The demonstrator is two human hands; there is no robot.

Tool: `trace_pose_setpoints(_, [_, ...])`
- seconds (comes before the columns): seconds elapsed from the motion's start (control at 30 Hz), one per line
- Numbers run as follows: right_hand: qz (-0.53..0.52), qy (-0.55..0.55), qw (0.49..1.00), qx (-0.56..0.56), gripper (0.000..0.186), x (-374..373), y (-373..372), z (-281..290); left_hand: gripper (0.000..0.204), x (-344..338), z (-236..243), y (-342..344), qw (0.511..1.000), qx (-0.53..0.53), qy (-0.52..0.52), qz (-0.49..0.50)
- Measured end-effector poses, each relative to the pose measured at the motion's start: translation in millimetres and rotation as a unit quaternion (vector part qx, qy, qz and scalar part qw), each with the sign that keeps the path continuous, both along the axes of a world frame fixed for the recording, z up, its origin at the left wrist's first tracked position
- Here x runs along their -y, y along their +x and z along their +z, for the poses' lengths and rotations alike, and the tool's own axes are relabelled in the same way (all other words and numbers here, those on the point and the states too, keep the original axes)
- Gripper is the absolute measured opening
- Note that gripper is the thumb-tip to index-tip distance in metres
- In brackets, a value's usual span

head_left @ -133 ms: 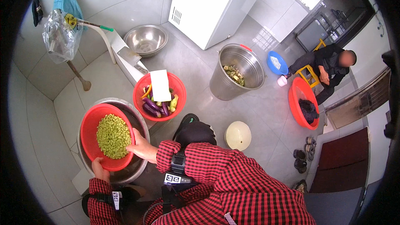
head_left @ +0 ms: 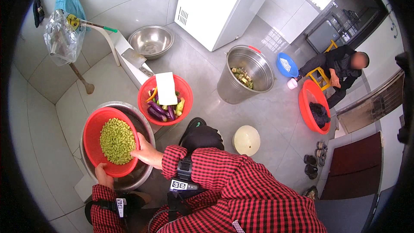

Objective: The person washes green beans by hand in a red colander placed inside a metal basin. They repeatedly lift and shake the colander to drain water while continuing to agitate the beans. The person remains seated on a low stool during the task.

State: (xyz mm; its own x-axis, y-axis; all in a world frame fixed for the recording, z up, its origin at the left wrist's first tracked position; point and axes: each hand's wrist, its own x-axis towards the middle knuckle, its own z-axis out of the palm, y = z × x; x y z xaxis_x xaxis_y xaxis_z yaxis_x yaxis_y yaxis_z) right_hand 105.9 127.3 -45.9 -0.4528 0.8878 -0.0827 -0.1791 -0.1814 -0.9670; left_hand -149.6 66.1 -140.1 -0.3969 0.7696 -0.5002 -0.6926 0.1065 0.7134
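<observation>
A red plastic colander-like bowl point(head_left: 92, 136) of pale green beans point(head_left: 115, 140) is held over a wide steel basin point(head_left: 146, 164) at the lower left. My right hand point(head_left: 145, 152) grips its right rim, the thumb over the edge. My left hand point(head_left: 105, 173) is closed on its lower rim, fingers partly hidden. Just behind, a red basket point(head_left: 184, 87) holds purple eggplants point(head_left: 157, 112), other vegetables and a white rectangular sheet point(head_left: 166, 87).
A steel bucket point(head_left: 226, 86) with scraps and a cream bowl point(head_left: 246, 140) stand to my right. Farther right a seated person point(head_left: 340, 73) is beside a red tub point(head_left: 306, 108) of dark cloth. A white appliance point(head_left: 211, 8) and empty steel bowl point(head_left: 151, 41) stand at the back.
</observation>
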Motion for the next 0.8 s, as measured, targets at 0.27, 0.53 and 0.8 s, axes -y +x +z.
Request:
trace_pose_setpoints(0.27, [0.0, -0.003, 1.0, 0.004, 0.061, -1.1, 0.0, -1.8, 0.034, 2.7, -2.3, -0.9, 1.0, -0.014, -0.009, 0.005])
trace_pose_setpoints(0.53, [0.003, -0.015, 0.999, 0.034, 0.062, -3.4, 0.0, -4.2, 0.035, 1.1, 2.2, 3.9, 0.999, -0.021, -0.017, 0.022])
trace_pose_setpoints(0.8, [0.004, 0.0, 1.0, 0.024, 0.062, -6.2, -6.4, -13.1, 0.036, 3.5, -6.8, 0.7, 0.999, -0.022, -0.004, 0.037])
